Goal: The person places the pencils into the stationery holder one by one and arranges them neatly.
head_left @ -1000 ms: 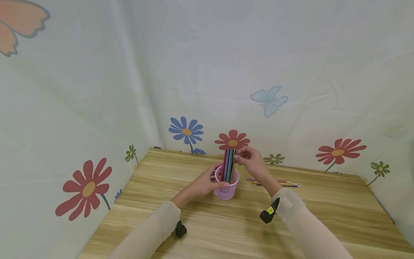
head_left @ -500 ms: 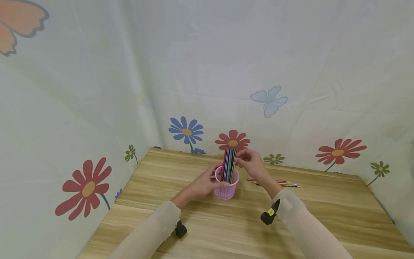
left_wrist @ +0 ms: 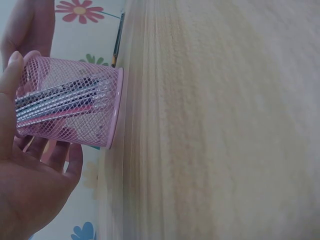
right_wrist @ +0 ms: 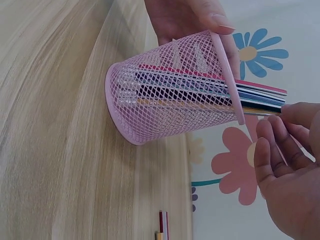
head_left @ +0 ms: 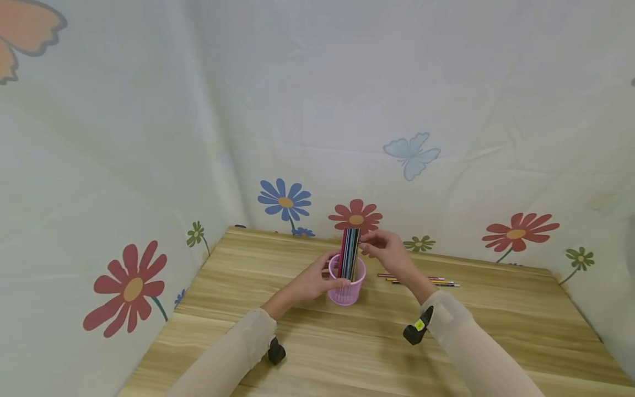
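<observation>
A pink mesh pencil cup [head_left: 344, 293] stands on the table, a bunch of pencils [head_left: 349, 251] rising above its rim. Their shafts are red, blue, black and yellow, and they lean together to one side. My left hand [head_left: 313, 282] grips the cup from the left, with the thumb across its near side at the rim and the fingers behind it. At the pencils' upper ends, my right hand [head_left: 389, 252] pinches a pencil at the bunch's right edge between thumb and index finger. In the right wrist view, its other fingers curl loosely below the pencil ends [right_wrist: 265, 95].
Several loose pencils [head_left: 421, 280] lie on the wooden table [head_left: 337, 353] right of the cup, partly behind the right forearm. A cloth wall [head_left: 317, 110] printed with flowers and butterflies rises along the table's back edge and sides.
The right edge of the pencil bunch has shifted slightly left, so the pencils stand closer together. My right fingertips have followed a little; the left hand keeps its grip on the cup.
</observation>
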A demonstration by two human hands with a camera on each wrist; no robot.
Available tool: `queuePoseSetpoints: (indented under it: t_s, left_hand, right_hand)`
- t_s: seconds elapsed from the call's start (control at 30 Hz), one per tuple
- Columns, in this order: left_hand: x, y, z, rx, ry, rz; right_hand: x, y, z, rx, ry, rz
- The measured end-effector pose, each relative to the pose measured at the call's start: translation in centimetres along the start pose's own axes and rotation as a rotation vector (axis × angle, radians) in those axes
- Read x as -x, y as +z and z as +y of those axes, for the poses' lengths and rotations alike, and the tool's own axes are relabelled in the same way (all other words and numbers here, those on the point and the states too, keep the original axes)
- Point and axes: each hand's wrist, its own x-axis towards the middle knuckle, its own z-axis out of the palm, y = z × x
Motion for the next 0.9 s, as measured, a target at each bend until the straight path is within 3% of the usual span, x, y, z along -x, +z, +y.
queuePoseSetpoints:
  t_s: [0.2, 0.33, 0.63, 0.9]
  left_hand:
    - [0.0, 0.0, 0.0, -0.005, 0.005, 0.002]
    - [0.1, -0.1, 0.0, -0.009, 0.002, 0.002]
    - [0.1, -0.1, -0.2, -0.013, -0.004, 0.000]
    - [0.1, 0.0, 0.0, -0.002, 0.011, -0.004]
  right_hand:
    - [0.4, -0.6, 0.0, 0.028, -0.014, -0.034]
    - [0.8, -1.5, 0.4, 0.106, -0.034, -0.028]
    - [2.2, -4.0, 2.9, 0.332, -0.044, -0.030]
    - [4.0, -5.7, 5.4, 0.432, -0.029, -0.069]
